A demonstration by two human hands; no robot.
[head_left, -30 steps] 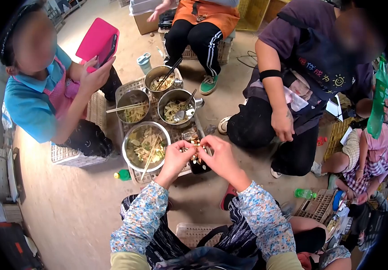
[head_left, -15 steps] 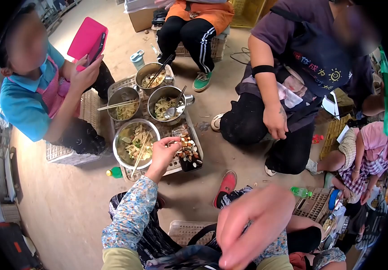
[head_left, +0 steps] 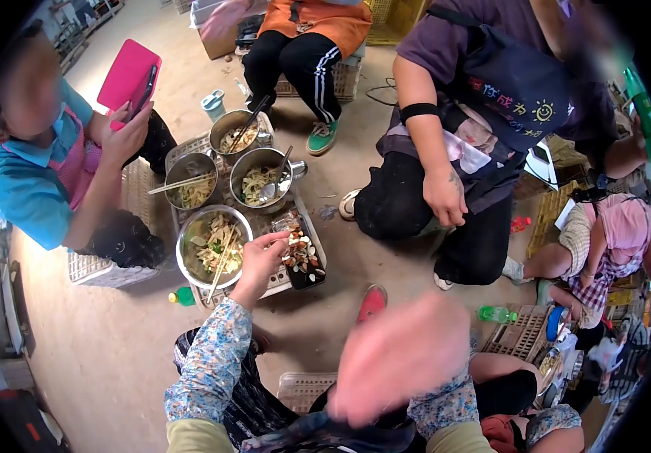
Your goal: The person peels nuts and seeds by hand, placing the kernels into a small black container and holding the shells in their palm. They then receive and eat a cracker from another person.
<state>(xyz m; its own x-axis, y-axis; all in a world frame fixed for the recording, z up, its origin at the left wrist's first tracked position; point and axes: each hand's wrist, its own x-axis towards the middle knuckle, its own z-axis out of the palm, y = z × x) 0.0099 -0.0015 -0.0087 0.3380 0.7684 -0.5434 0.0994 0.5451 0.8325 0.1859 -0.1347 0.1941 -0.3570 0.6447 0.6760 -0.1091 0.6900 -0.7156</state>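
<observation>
Two grips I cannot tell — the left hand (head_left: pixel 259 263) is hovering by the tray (head_left: pixel 308 281), perhaps for reaching; the right hand (head_left: pixel 405 355) is blurring.

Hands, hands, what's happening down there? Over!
Left hand by black tray; contact unclear. Right hand blurred, near camera. Steel bowl close beside left hand.

Glossy plastic tray (head_left: pixel 310 280), shiny metal bowl (head_left: pixel 183 260)

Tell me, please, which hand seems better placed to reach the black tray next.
Likely the left hand: its fingers appear close to the black tray, while the right hand is farther off, blurred, nearer the camera.
</observation>
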